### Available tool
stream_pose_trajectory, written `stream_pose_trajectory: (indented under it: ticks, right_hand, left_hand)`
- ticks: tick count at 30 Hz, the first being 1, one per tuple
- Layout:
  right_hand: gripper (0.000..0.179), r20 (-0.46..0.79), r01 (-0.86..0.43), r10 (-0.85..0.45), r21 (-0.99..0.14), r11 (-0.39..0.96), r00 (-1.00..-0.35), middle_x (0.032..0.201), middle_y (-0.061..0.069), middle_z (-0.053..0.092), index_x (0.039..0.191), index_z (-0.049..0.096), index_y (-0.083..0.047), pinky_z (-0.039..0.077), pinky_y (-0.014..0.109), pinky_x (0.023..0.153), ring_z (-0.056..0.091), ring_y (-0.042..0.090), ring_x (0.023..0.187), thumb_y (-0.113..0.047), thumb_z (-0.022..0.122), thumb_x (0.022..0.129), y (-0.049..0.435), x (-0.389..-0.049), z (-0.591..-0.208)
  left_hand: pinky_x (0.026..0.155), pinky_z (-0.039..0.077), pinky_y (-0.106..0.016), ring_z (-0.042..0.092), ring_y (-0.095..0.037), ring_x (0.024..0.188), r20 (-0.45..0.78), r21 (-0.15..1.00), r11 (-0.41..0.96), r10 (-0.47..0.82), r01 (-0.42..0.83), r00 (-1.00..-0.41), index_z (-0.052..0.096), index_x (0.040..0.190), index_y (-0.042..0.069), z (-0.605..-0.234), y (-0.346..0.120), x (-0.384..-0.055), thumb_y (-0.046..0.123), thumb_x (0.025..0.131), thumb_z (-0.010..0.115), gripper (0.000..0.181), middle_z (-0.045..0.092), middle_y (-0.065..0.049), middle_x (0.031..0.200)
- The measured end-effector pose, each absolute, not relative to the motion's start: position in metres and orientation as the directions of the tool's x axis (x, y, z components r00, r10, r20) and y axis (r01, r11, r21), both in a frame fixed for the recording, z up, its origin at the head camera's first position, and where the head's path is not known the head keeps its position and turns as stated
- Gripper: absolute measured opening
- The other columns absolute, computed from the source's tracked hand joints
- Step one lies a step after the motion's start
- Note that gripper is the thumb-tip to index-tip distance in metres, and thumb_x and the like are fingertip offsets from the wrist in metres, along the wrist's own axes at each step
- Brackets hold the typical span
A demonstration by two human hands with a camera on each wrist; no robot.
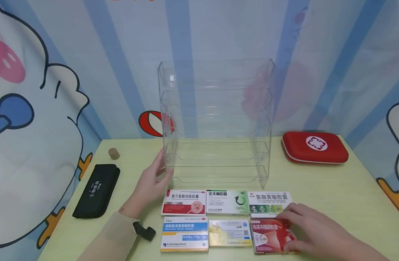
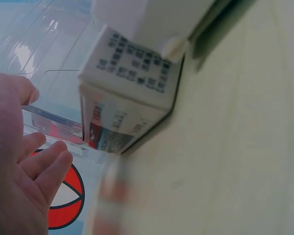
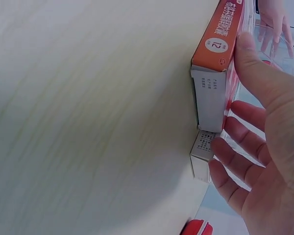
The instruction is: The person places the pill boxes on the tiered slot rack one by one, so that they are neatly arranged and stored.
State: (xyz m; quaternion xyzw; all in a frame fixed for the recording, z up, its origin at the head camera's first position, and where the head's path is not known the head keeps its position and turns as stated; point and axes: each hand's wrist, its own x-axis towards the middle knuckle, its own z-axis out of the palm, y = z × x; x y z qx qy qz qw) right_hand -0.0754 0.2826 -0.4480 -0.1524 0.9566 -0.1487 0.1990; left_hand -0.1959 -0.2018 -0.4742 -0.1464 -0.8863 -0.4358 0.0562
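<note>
A clear plastic tiered rack stands at the middle of the table. My left hand grips its lower left side, thumb in front and fingers behind; the left wrist view shows the hand around the clear edge. Six medicine boxes lie flat in two rows before the rack. At the right end of the front row, my right hand holds a red medicine box between thumb and fingers. Behind that box is a white and green medicine box, partly covered by my fingertips.
Other boxes include a red-white one, a green-white one, a blue-white one and a yellow one. A red zip case lies back right. At left are a black pouch and a small cork.
</note>
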Motion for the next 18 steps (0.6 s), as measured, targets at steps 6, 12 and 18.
stream_pose_trajectory:
  ticks: [6,12,18]
  right_hand:
    - [0.077,-0.38,-0.16,-0.294,-0.344,0.925,-0.877,0.127,-0.017,0.063,0.136,0.071,-0.038,0.063,0.022,0.081,0.057,0.008,0.119,-0.069,0.093,0.07,0.2807,-0.0744,-0.4475]
    - [0.069,-0.4,-0.104,-0.267,-0.386,0.917,-0.877,0.125,-0.014,0.062,0.126,0.071,-0.037,0.061,0.016,0.075,0.055,0.011,0.118,-0.062,0.098,0.067,0.2796,-0.0734,-0.4471]
    - [0.058,-0.387,-0.077,-0.263,-0.434,0.898,-0.884,0.115,-0.016,0.066,0.117,0.068,-0.035,0.058,0.014,0.073,0.059,0.007,0.106,-0.051,0.1,0.072,0.2754,-0.0741,-0.439]
  left_hand:
    - [0.118,0.056,-0.052,0.057,-0.035,0.154,0.185,0.779,0.567,0.201,0.269,-0.962,0.012,0.175,0.048,-0.4766,-0.2005,-0.1959,0.028,0.109,0.069,0.089,0.044,-0.003,0.177]
    - [0.117,0.057,-0.053,0.056,-0.033,0.156,0.163,0.788,0.564,0.192,0.244,-0.968,0.011,0.174,0.052,-0.4793,-0.2009,-0.1955,0.029,0.11,0.068,0.089,0.039,0.001,0.18]
    - [0.116,0.057,-0.055,0.055,-0.035,0.156,0.148,0.799,0.558,0.177,0.223,-0.973,0.013,0.173,0.053,-0.4839,-0.2035,-0.1963,0.029,0.11,0.068,0.088,0.04,0.001,0.179]
